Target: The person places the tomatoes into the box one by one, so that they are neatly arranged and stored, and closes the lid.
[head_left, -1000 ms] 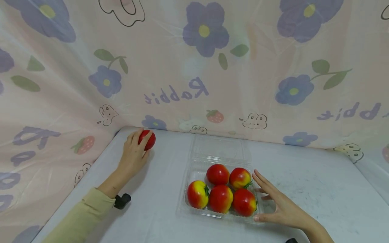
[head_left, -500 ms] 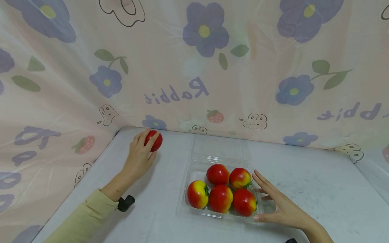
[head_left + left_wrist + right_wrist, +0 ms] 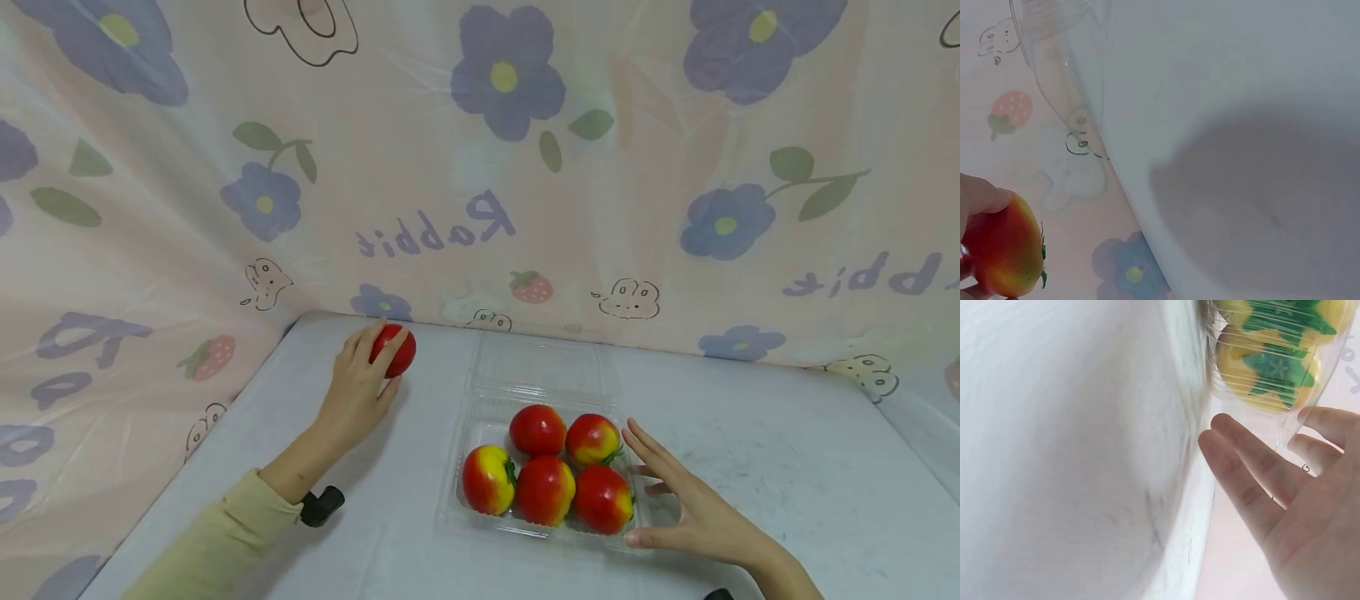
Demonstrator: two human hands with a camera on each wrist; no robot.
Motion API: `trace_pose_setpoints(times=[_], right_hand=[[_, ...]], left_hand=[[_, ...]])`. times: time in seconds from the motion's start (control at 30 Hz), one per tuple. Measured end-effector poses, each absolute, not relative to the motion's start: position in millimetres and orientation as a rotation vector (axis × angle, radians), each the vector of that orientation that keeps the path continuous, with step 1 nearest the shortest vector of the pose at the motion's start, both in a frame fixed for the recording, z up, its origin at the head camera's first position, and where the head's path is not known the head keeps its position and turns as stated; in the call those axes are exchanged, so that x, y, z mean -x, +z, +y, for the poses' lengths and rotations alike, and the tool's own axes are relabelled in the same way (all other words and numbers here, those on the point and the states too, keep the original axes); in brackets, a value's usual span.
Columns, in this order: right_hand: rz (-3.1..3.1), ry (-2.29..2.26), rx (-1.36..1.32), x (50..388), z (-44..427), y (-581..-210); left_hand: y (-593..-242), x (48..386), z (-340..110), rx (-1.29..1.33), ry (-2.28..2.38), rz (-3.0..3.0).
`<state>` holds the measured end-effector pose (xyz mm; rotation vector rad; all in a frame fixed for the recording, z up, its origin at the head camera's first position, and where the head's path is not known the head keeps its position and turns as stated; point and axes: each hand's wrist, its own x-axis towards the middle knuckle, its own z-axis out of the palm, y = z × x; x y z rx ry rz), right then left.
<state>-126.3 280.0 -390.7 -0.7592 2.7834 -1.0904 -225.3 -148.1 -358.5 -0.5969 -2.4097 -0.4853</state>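
My left hand (image 3: 360, 392) grips a red-and-yellow tomato (image 3: 399, 350) near the back left of the table. In the left wrist view, fingertips curl round this tomato (image 3: 1007, 250), whose green leafy top faces right. A clear plastic box (image 3: 459, 492) stands mid-table with several similar tomatoes (image 3: 543, 492) inside; its back left corner holds none. Beside the box's right side is my right hand (image 3: 693, 508), fingers spread and fairly straight. The right wrist view has this hand (image 3: 1310, 494) by the clear wall, with green-topped tomatoes (image 3: 1269, 365) behind it. Whether it touches the wall, I cannot tell.
The box's clear lid (image 3: 543, 367) lies folded back toward the rear curtain (image 3: 480, 167). That patterned curtain borders the white table (image 3: 750, 433) at the back and left. A black wrist device (image 3: 322, 506) sits under the left sleeve (image 3: 225, 533).
My left hand has moved a little to the right, toward the box, carrying the tomato with it. The right hand and the box have stayed put.
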Motion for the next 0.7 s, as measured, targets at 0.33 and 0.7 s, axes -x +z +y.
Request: trace_pose_setpoints(times=[0.33, 0.7], right_hand=[[2.791, -1.083, 0.752, 127, 280, -392], [2.771, -1.105, 0.761, 126, 280, -391]], left_hand=[[-355, 220, -137, 0.637, -0.505, -2.433], [-353, 215, -125, 0.695, -0.52, -2.45]])
